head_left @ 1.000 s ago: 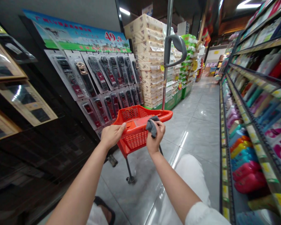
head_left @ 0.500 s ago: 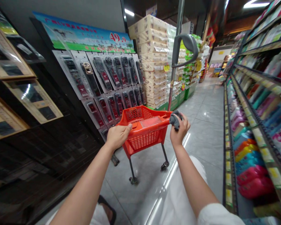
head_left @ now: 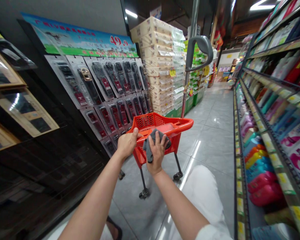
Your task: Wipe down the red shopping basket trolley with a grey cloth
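Note:
A small red plastic shopping cart [head_left: 181,125] on grey legs with castors stands in front of me. My left hand [head_left: 127,143] is wrapped around the left end of its near rim, the thumb pointing up. My right hand [head_left: 156,153] presses a dark grey cloth [head_left: 150,148] against the near side of that rim, just left of its middle. The cloth bunches under the fingers and hides part of the rim. A metal pole with a grey loop handle [head_left: 187,55] rises from behind the cart.
To the left, packaged belts [head_left: 107,78] hang on a display board beside dark panels. Stacked cream boxes [head_left: 156,60] stand behind the cart. Shelves of bottles [head_left: 262,160] line the right side. A tiled aisle [head_left: 210,110] runs between.
My right hand has slid the grey cloth from the rim's right end leftward, close to my left hand. My left hand keeps its grip on the cart. The view has shifted slightly right.

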A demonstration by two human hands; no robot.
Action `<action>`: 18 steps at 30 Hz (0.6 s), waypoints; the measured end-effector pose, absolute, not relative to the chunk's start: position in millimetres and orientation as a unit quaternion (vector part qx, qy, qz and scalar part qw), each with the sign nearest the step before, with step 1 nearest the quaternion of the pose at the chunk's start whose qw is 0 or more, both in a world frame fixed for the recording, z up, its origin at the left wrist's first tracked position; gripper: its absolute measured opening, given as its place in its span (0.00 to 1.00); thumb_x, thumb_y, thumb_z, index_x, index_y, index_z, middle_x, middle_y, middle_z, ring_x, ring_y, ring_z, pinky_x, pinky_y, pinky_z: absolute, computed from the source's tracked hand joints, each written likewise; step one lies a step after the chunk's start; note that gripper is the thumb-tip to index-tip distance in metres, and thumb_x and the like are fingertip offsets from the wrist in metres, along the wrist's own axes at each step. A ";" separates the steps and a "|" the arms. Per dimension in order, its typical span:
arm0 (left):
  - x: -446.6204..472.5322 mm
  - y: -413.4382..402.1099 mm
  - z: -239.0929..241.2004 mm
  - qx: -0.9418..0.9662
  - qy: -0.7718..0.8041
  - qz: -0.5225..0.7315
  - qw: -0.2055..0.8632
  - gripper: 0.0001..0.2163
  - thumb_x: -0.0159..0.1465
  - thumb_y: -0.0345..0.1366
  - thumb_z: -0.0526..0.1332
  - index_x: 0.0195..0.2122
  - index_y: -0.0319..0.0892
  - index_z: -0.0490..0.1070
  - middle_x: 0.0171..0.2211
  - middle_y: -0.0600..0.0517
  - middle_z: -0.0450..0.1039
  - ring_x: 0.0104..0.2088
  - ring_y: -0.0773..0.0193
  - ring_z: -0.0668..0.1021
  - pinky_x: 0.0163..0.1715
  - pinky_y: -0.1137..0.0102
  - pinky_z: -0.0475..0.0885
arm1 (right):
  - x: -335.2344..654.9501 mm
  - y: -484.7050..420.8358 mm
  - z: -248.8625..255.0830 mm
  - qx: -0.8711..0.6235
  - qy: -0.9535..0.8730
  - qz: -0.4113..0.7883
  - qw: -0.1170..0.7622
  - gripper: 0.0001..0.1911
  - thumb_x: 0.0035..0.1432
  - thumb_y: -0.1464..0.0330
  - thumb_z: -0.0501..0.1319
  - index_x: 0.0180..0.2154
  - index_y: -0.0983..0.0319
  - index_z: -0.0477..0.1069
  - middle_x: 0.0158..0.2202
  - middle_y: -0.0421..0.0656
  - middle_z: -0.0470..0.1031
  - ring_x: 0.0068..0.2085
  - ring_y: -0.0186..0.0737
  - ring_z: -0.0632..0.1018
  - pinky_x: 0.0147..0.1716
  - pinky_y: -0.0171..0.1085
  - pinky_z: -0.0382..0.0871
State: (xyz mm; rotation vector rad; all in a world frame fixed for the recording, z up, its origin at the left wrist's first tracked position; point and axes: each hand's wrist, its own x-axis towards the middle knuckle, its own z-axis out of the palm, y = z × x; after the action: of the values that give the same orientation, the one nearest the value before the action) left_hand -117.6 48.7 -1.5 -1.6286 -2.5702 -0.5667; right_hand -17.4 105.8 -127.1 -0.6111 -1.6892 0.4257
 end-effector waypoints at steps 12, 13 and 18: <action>-114.3 55.4 -0.5 -0.546 -0.827 -0.125 0.045 0.37 0.71 0.45 0.28 0.44 0.46 0.80 0.45 0.50 0.81 0.49 0.58 0.78 0.46 0.68 0.68 | 71.7 223.0 -113.6 -0.332 -0.700 0.075 0.627 0.27 0.60 0.72 0.49 0.61 0.58 0.64 0.63 0.48 0.66 0.68 0.49 0.59 0.65 0.61 0.46; -113.2 56.8 -0.6 -0.545 -0.828 -0.125 0.046 0.37 0.71 0.45 0.28 0.45 0.46 0.80 0.45 0.50 0.81 0.49 0.58 0.79 0.46 0.68 0.68 | 77.4 230.2 -104.4 -0.357 -0.694 0.088 0.619 0.28 0.59 0.72 0.49 0.60 0.58 0.64 0.63 0.48 0.67 0.67 0.50 0.60 0.64 0.63 0.46; -106.9 63.0 -1.4 -0.542 -0.828 -0.140 0.046 0.37 0.71 0.46 0.28 0.45 0.47 0.80 0.45 0.50 0.80 0.49 0.56 0.78 0.47 0.67 0.68 | 76.1 229.6 -63.0 -0.366 -0.768 0.097 0.517 0.22 0.57 0.72 0.54 0.52 0.57 0.71 0.55 0.46 0.74 0.61 0.52 0.67 0.63 0.64 0.43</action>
State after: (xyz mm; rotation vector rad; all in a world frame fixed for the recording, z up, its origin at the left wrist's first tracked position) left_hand -106.9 63.0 -1.4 -1.6543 -2.5268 -0.4278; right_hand 76.1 229.6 -63.0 -0.8783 -1.8431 0.2322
